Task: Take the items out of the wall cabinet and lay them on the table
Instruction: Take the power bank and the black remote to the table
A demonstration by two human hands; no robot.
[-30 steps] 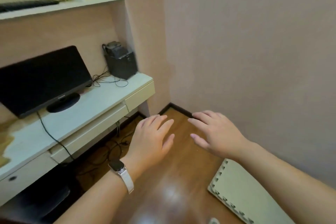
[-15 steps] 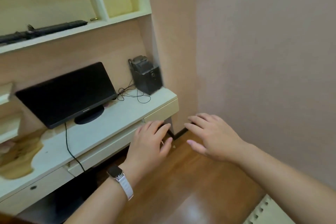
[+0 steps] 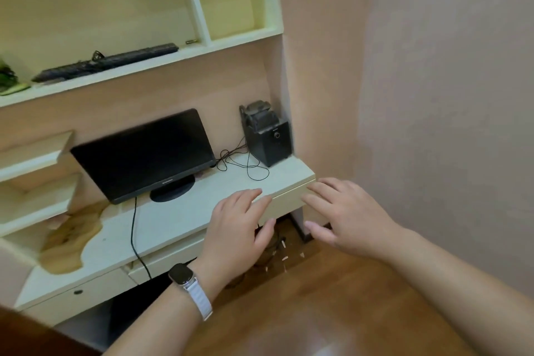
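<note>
A pale wall cabinet (image 3: 239, 37) with open compartments hangs above the white table (image 3: 179, 225). On its shelf lies a long black keyboard (image 3: 107, 62), with a small metal piece (image 3: 191, 41) beside it and green items (image 3: 8, 81) at the far left edge. The right compartment shows nothing inside. My left hand (image 3: 237, 228), with a watch on the wrist, hovers flat with fingers straight over the table's front right edge. My right hand (image 3: 344, 214) hovers beside it, fingers spread, holding nothing.
A black monitor (image 3: 144, 153) stands on the table, and a black speaker (image 3: 265, 133) with loose cables sits in the back right corner. Small side shelves (image 3: 34, 170) are at the left. A pink wall (image 3: 433, 95) closes the right side. Wooden floor lies below.
The view has tilted up and swung toward the cabinet, so the shelf and keyboard now show. Both hands stay outstretched and open, now over the table's right edge.
</note>
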